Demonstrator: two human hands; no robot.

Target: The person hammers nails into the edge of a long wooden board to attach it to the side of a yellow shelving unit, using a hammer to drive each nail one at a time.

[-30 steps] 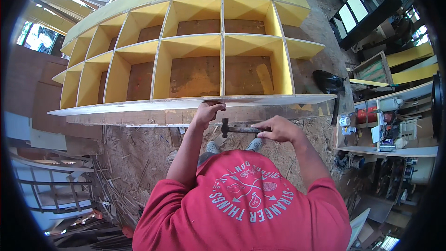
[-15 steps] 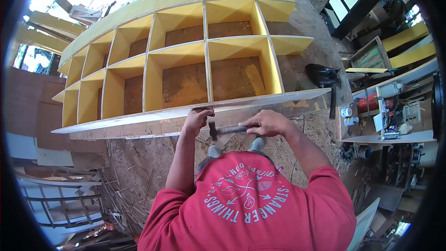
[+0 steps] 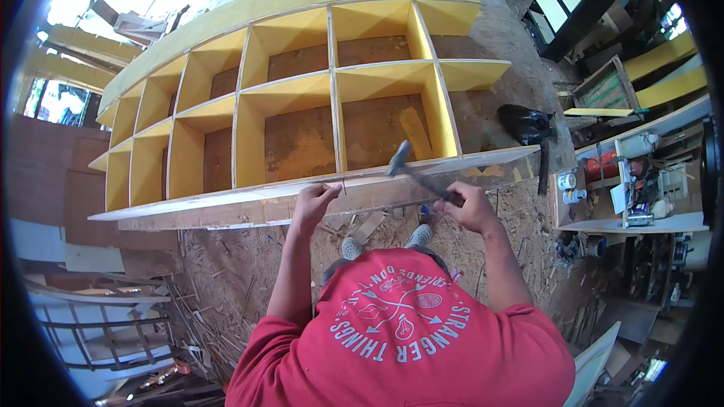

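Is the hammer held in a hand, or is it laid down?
Held: the right hand grips the hammer by its handle, with the head end toward the yellow frame.

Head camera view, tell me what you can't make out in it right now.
All in the head view:
- Whether the left hand pinches anything beside the pale board: too small to tell.
- Far end of the handle of the hammer: covered by the right hand.
- Backs of the shoes: hidden by the red shirt.
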